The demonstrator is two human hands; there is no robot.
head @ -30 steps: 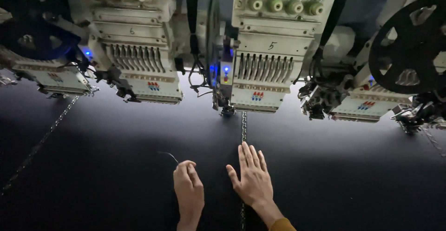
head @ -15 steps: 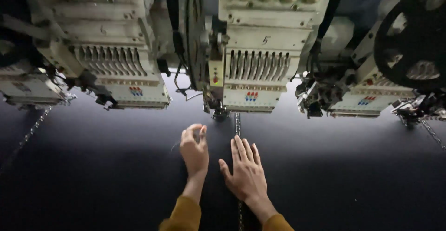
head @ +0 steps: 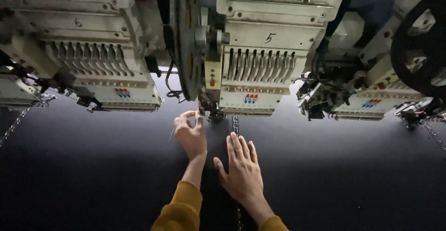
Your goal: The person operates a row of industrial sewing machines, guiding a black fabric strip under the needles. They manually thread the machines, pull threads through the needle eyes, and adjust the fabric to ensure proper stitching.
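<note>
Two hands are laid out over the black fabric stretched beneath a row of embroidery heads. The left hand is raised toward the needle area of the middle head, just beyond its fingertips; its fingers are curled narrowly, thumb and forefinger close together, and a thin thread appears to run down from just left of them, though whether it is actually pinched cannot be told. The right hand is pressed flat on the fabric, fingers spread wide and pointing away from the person, holding nothing.

A stitched chain-like trim line lies on the fabric, starting just beyond the right hand's fingertips at the head's foot, passing under that hand and showing again near the wrist. Its long axis is set straight away from the person, toward the machine, roughly parallel to the forearms.

The step in hand is judged to be tending the thread at the needle while the fabric is steadied. For the next move, a fine pinch close under the needle would be called for, with the right hand kept flat so that the fabric is not shifted.
</note>
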